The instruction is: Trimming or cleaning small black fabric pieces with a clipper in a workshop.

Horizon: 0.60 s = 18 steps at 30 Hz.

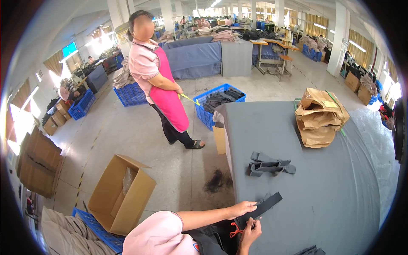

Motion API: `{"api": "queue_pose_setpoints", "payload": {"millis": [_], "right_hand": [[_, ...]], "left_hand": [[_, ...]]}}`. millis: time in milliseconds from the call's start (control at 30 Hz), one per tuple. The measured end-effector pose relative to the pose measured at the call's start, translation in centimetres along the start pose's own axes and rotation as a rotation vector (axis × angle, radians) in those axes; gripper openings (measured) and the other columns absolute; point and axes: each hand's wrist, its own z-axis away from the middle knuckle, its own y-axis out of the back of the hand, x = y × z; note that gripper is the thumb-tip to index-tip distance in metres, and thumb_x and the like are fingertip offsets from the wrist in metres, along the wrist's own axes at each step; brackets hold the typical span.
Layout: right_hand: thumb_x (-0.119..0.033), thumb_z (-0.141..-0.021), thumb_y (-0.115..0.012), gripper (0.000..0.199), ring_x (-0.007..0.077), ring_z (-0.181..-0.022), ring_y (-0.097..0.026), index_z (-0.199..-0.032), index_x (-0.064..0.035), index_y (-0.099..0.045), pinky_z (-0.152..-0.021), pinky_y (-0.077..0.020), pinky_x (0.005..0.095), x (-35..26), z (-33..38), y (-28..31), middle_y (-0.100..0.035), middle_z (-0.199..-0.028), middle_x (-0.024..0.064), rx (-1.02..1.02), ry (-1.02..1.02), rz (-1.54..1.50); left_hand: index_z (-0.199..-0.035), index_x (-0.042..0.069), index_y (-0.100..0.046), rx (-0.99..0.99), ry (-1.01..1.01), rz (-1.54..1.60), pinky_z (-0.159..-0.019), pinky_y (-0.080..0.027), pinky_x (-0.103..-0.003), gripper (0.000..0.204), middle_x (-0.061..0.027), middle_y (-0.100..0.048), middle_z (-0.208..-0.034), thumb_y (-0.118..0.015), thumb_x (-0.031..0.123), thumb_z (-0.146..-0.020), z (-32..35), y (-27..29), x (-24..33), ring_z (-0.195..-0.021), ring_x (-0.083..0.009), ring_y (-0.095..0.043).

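Note:
My left hand (243, 209) pinches a flat black fabric strip (268, 205), thumb on top, over the near edge of the grey-covered table (272, 127). At the strip's near end, my right hand (251, 233) has its fingers closed on the edge of the same strip. Beside them a loop of red-orange cord (234, 230) hangs by the table edge. Farther up the cloth lies a loose pile of dark strips (271, 165). More dark strips (311, 250) show at the bottom rim, partly cut off.
A crumpled brown paper bag (318, 119) stands at the table's far right. Left of the table, a person in a pink apron (168, 97) holds a yellow strap tied to a blue crate (205, 117) of dark pieces. An open cardboard box (142, 191) sits at my left.

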Motion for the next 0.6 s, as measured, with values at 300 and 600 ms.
{"api": "queue_pose_setpoints", "payload": {"millis": [300, 600], "right_hand": [[-0.012, -0.085, -0.063, 0.029, 0.0156, -0.053, -0.038, -0.066, 0.0024, -0.047, -0.050, -0.0332, 0.0303, -0.7, -0.4, 0.0, -0.044, -0.058, 0.0069, 0.003, 0.056, 0.071], [-0.014, -0.087, -0.061, 0.029, 0.0109, -0.052, -0.037, -0.065, 0.0010, -0.049, -0.049, -0.0315, 0.0266, -0.4, 0.0, -0.1, -0.045, -0.058, 0.0030, 0.021, 0.064, 0.120]], "left_hand": [[-0.132, -0.003, -0.040, -0.010, -0.041, 0.027, -0.090, -0.044, -0.027, 0.042, -0.0106, -0.060, -0.114, -0.043, 0.022, -0.098, 0.0, 0.2, 0.7, -0.102, -0.0142, -0.057], [-0.131, -0.004, -0.043, -0.162, 0.047, 0.221, -0.095, -0.039, -0.025, 0.041, -0.0068, -0.055, -0.121, -0.044, 0.019, -0.098, 0.3, 0.6, 0.6, -0.109, -0.0111, -0.050]]}}
